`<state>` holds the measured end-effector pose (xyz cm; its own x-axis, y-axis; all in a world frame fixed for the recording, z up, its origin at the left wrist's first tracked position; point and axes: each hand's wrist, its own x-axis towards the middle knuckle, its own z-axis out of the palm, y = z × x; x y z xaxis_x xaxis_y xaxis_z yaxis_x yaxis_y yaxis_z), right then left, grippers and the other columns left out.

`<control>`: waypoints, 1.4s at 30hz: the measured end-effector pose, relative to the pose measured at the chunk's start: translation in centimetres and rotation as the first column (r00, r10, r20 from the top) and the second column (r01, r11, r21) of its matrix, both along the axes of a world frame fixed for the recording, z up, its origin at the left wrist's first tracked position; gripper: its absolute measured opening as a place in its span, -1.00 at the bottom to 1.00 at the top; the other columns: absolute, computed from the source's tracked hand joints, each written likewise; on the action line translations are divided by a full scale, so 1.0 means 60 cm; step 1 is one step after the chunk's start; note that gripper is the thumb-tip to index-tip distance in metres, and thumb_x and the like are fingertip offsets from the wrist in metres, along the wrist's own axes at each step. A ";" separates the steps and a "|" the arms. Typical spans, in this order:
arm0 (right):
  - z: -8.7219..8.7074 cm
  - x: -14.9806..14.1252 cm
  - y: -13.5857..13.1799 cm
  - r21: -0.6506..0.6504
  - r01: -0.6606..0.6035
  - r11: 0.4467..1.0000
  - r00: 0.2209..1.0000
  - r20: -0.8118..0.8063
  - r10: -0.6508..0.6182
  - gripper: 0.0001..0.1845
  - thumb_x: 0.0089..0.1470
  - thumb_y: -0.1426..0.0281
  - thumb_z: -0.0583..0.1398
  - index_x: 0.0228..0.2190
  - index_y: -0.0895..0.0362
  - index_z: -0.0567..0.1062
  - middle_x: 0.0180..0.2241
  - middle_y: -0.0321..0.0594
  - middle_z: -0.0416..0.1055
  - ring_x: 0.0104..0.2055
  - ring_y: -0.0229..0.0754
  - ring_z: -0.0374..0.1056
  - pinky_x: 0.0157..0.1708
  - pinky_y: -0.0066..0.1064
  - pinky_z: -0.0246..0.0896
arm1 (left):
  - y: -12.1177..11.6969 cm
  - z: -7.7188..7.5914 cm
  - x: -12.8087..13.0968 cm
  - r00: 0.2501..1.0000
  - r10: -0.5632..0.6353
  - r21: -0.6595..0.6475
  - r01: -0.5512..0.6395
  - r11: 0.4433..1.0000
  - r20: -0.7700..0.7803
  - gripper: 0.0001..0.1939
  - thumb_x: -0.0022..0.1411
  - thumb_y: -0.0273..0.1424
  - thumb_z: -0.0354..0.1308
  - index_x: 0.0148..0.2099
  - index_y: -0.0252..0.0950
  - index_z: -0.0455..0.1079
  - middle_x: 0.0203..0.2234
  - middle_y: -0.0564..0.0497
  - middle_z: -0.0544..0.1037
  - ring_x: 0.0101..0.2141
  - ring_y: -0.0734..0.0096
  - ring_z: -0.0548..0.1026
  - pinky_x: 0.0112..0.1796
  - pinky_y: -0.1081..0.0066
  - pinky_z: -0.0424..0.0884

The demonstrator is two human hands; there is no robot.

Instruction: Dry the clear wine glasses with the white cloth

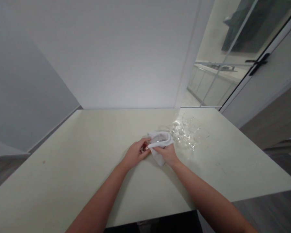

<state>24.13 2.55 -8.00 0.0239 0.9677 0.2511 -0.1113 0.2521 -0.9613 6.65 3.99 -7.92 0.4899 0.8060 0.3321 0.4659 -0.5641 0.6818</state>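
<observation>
gripping the white cloth (160,138), the right hand (169,153) is closed, thumb and fingers pinching the fabric above the tabletop (75,149). the left hand (135,153) is curled around a clear glass item (145,147), located at the left edge of the cloth; its full shape is hidden by fingers and fabric. the cloth is bunched in an open loop, one corner hanging toward the wearer. clear glassware (181,131) lies clustered to the right of the cloth and slightly beyond it; the number of pieces cannot be told. a black object (179,223) is visible nearer the wearer than the cloth. a white wall (126,58) stands beyond it.
</observation>
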 end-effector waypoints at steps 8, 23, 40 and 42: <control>0.010 0.023 0.007 0.024 -0.085 0.996 0.973 0.216 0.078 -0.62 -0.28 0.28 0.38 -0.36 0.15 0.46 -0.40 -0.25 0.48 -0.39 -0.21 0.38 -0.34 -0.38 0.32 | 0.008 0.000 -0.012 0.919 0.096 0.395 0.068 0.916 -0.381 -0.56 0.33 -0.21 0.00 0.18 -0.27 0.22 -0.29 -0.09 0.49 -0.28 0.30 0.44 -0.23 0.35 0.30; -0.026 0.009 0.022 -0.273 0.137 0.952 0.977 -0.118 -0.175 -0.65 -0.08 0.14 0.23 -0.31 0.12 0.45 -0.37 -0.25 0.45 -0.35 -0.20 0.36 -0.33 -0.40 0.30 | 0.001 0.013 0.008 0.968 0.127 0.542 0.011 0.840 -0.217 -0.72 0.29 -0.27 0.07 0.01 -0.22 0.39 -0.24 -0.14 0.49 -0.13 0.18 0.40 -0.04 0.18 0.22; -0.015 0.017 -0.002 0.066 -0.035 0.997 0.972 0.233 0.019 -0.68 -0.17 0.26 0.31 -0.32 0.11 0.46 -0.34 -0.23 0.46 -0.31 -0.16 0.38 -0.22 -0.29 0.31 | 0.000 0.023 -0.014 0.985 -0.053 -0.423 0.118 0.898 0.162 -0.64 0.10 -0.11 0.21 -0.42 -0.34 0.35 -0.65 0.14 0.30 -0.61 0.58 0.23 -0.57 0.55 0.13; -0.013 0.018 -0.007 0.107 -0.049 0.993 0.967 0.252 0.020 -0.54 -0.25 0.28 0.36 -0.23 0.13 0.45 -0.25 -0.17 0.47 -0.22 -0.12 0.38 -0.13 -0.25 0.29 | -0.001 0.025 -0.017 0.979 -0.073 -0.516 0.161 0.841 0.188 -0.65 0.11 -0.13 0.20 -0.43 -0.35 0.33 -0.68 0.16 0.28 -0.66 0.60 0.19 -0.60 0.56 0.10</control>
<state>25.23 2.16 -8.76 -0.0864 0.9322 0.3515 0.1185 0.3599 -0.9254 5.63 3.95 -6.43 0.5700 0.8203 -0.0466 0.2831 -0.1429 0.9484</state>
